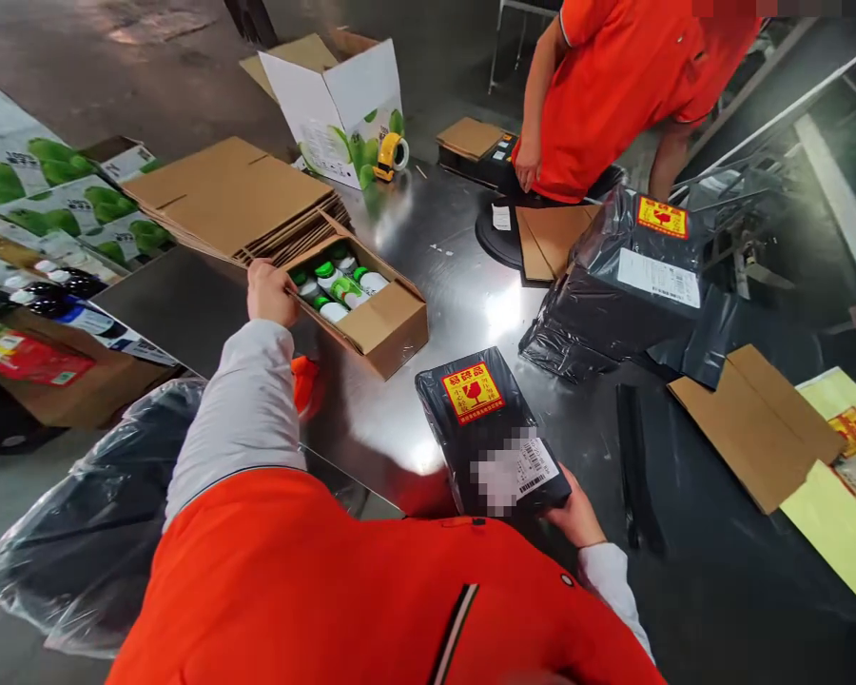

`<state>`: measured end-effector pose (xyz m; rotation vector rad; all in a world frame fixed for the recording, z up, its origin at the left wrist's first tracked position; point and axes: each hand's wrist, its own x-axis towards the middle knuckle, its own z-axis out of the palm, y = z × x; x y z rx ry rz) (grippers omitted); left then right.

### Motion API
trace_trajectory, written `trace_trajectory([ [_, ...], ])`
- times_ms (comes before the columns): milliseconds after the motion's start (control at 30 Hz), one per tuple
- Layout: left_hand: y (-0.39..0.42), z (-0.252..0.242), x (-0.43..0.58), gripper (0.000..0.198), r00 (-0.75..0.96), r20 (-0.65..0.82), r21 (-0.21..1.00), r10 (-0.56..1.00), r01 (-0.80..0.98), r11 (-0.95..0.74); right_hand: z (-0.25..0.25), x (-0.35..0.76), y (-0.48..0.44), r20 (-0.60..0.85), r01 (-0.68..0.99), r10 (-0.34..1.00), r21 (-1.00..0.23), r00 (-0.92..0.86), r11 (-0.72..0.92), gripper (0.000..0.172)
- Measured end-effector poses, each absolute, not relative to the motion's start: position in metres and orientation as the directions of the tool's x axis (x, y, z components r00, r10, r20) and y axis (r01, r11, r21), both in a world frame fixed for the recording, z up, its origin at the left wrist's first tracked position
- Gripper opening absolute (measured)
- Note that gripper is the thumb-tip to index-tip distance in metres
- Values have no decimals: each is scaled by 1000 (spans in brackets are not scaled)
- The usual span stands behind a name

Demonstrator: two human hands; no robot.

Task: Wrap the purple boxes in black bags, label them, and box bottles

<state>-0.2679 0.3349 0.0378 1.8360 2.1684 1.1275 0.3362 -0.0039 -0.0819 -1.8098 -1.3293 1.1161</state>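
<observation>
My left hand [271,293] grips the left end of an open cardboard box [401,333] on the metal table. White bottles with green caps [343,285] lie inside, and one flap is folded over part of them. In my right hand [576,512] is the lower right corner of a black-wrapped package [492,428], close to my body. The package bears a red and yellow fragile sticker and a white label. Its far side hides some of my right fingers.
Flat cardboard stacks [232,195] lie behind the open box. A yellow tape dispenser [387,157] stands by a white carton [339,105]. Large black-wrapped parcels [613,285] sit at right, near a person in red [613,86]. A plastic-lined bin [92,514] is at lower left.
</observation>
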Motion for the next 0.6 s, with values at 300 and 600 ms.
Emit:
trace_trajectory([
  [300,337,34,-273,30,-247,363,550,898,835,7,-83,338,-3,-273,469,952,-829,136,-304,87],
  [600,334,36,-267,34,-276,343,572,898,819,34,-76,335,-2,-296,434,943,-837,153,-333,84],
])
